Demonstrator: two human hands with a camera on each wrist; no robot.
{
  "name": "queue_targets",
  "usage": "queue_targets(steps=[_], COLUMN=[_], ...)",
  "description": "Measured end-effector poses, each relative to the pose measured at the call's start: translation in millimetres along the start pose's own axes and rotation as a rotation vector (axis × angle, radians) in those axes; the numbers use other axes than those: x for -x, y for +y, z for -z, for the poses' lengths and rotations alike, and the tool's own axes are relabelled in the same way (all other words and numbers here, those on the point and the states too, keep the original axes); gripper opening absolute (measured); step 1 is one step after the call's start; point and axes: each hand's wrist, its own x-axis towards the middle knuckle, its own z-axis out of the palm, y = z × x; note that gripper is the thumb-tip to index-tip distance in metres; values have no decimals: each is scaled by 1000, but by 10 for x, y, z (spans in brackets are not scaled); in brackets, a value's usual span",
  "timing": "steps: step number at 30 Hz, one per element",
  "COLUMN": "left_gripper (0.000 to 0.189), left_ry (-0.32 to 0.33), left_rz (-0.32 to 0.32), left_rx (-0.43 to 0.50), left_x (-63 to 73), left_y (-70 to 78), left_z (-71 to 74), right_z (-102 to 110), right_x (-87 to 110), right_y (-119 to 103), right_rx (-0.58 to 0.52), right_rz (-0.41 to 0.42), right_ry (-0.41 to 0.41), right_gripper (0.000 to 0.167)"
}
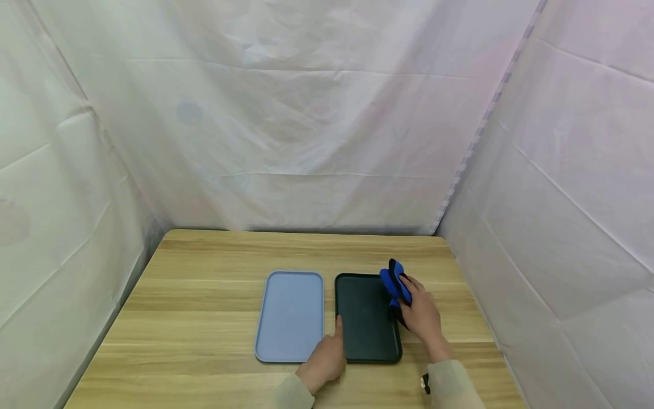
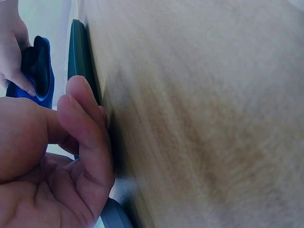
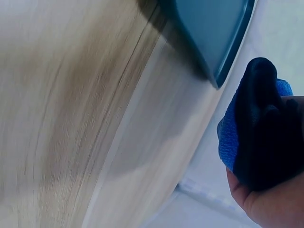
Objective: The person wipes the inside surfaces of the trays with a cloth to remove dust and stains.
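A dark green tray (image 1: pixel 365 318) lies on the wooden table (image 1: pixel 204 295), with a light blue tray (image 1: pixel 289 315) just to its left. My left hand (image 1: pixel 327 357) holds the dark tray's near left rim, thumb on top and curled fingers (image 2: pixel 88 123) against the edge (image 2: pixel 77 52). My right hand (image 1: pixel 423 317) grips a bunched blue cloth (image 1: pixel 394 281) over the dark tray's far right corner. In the right wrist view the cloth (image 3: pixel 259 128) sits in my fingers beside the tray's corner (image 3: pixel 213 28). The left wrist view shows the cloth (image 2: pixel 38 66) beyond the rim.
White sheets (image 1: pixel 317 142) hang close behind the table and along both its sides. Bare wood stretches left of the light blue tray and behind both trays. The table's right edge (image 1: pixel 475 307) runs close to my right hand.
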Motion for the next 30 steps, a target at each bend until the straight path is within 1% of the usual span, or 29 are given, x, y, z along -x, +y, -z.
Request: queue_targets(steps=[6,11,20,23,26,30], left_gripper=[80,80,81,81,81,82], left_ry=[1,-2,-4,-3,-7,-8], left_rz=[-1,6,2,2,8,15], left_rx=[-5,-31,-76,-65,-31,-7], left_x=[-4,-14,-22,-18,-18,-21], left_y=[-12,-15,-21,-19,-18,-5], left_z=[-15,-20,-3,-2,-4,-1], right_z=[21,36,13,-6,-39,-140], right_x=[-46,-101,-250,-291,-327,-365], right_y=[129,207,328,351,380,461], right_rx=[18,42,110,130,162,206], right_rz=[-50,-97,-175,-192,-203,-197], right_ry=[-7,-8,63,63,53,57], right_gripper=[63,64,69,70,70,70])
